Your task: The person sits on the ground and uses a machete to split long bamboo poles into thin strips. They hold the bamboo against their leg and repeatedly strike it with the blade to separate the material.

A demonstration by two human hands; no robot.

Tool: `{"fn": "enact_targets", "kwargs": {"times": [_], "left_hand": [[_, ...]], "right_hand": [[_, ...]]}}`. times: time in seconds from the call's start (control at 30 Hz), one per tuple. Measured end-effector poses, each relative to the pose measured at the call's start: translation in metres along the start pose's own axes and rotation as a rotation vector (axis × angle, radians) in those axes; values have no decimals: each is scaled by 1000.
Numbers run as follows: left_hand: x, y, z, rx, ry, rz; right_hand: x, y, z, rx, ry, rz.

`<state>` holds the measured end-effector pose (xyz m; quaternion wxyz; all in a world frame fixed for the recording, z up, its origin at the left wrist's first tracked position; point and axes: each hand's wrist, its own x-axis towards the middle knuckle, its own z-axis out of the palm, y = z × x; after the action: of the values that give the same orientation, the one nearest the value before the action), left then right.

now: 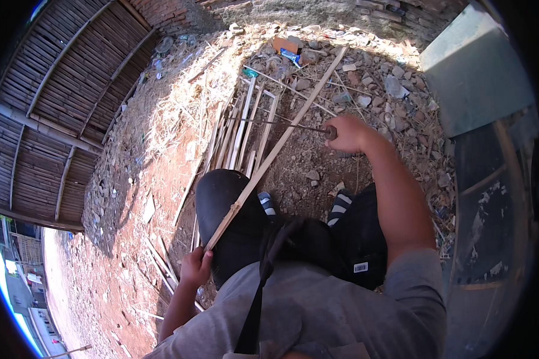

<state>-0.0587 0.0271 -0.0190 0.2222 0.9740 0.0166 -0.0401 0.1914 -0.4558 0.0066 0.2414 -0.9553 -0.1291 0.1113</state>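
My left hand [196,267] is closed around the near end of a long pale bamboo strip [280,152]. The strip slants across my left thigh, away to the upper right, and its far end reaches the rubble. In my right hand [347,134] is the brown handle of a long knife [308,127]. Its thin dark blade points left and crosses the strip at about mid-length; I cannot tell whether the two touch. Beyond my left knee lies a pile of bamboo and wooden strips [238,133], partly under the blade.
A woven bamboo wall [60,78] stands at the left, and a brick wall [389,18] runs along the back. To the right are grey-green panels [479,72]. Stones and litter [395,87] cover the far ground. More loose strips [161,263] lie left of my left hand.
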Motion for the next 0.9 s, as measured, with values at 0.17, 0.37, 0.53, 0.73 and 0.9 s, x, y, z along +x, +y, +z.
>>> {"fn": "enact_targets", "kwargs": {"times": [0.17, 0.37, 0.53, 0.73, 0.9], "left_hand": [[-3, -5, -2, 106, -31, -67], [-6, -16, 10, 95, -3, -75], [-3, -8, 0, 189, -34, -113], [-5, -10, 3, 167, -1, -74], [-5, -16, 9, 173, 32, -50]], "right_hand": [[4, -21, -10, -67, -54, 88], [10, -36, -1, -119, -116, 34], [5, 19, -12, -17, 172, 223], [-19, -63, -7, -258, -54, -83], [-5, -10, -12, -69, 31, 105]]}}
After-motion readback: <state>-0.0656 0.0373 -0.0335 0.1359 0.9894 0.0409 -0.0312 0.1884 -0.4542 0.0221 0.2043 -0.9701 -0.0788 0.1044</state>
